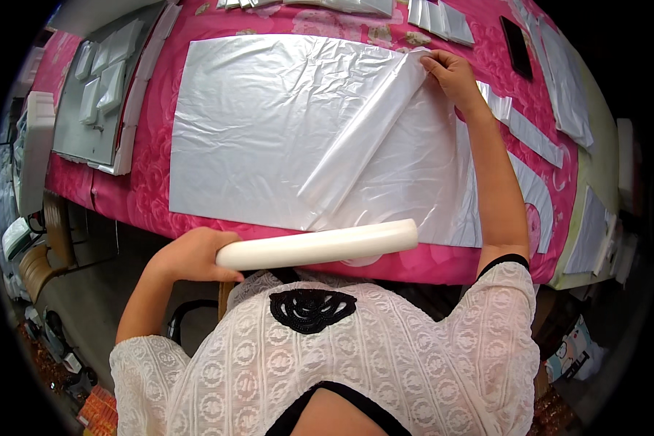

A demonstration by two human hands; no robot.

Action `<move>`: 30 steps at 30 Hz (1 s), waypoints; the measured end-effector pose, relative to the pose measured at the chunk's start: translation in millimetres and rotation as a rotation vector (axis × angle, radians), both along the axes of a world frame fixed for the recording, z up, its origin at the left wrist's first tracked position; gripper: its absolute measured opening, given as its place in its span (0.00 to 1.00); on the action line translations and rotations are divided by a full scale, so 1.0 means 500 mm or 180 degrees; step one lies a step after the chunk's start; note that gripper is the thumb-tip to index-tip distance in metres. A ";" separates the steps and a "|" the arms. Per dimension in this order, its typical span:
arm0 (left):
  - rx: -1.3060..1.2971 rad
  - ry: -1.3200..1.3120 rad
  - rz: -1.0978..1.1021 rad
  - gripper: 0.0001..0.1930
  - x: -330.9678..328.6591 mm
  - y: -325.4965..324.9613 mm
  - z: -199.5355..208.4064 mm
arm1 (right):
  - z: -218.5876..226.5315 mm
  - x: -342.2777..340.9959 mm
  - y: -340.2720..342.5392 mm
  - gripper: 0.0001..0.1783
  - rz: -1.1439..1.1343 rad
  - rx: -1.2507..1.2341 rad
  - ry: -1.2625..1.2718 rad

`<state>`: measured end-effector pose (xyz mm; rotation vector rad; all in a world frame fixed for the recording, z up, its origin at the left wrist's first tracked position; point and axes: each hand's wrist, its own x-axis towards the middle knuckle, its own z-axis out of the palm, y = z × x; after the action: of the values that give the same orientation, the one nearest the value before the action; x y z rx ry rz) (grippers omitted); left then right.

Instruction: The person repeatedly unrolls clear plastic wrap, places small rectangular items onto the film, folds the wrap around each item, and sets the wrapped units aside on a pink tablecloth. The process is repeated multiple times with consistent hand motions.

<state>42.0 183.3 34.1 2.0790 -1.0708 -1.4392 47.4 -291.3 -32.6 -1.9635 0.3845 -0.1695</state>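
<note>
My left hand (194, 254) grips one end of a smooth white roll (320, 245), held level just over the near edge of the table. At the upper right, my right hand (450, 75) pinches the far corner of a folded strip of plastic sheet (367, 131). That strip slants across a wide stack of shiny, translucent plastic sheets (247, 131), which lies flat on the tablecloth. Creases run over the sheets near the strip. The roll does not appear to touch my right hand.
A pink flowered tablecloth (149, 174) covers the table. A black phone (516, 48) lies at the far right, near folded plastic strips (534, 134). On the left, a grey board (73, 134) bears several small white packets (111, 86). A wooden chair (40, 272) stands below left.
</note>
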 end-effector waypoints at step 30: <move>-0.1477 -0.2363 -0.1043 0.44 -0.158 -0.195 -0.139 | 0.066 -0.252 0.343 0.24 0.1237 -0.1972 -0.0289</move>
<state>-37.1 85.9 -35.2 2.1647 -1.8775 -0.4043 -78.6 -119.6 0.6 -2.5839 -0.1383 -0.1344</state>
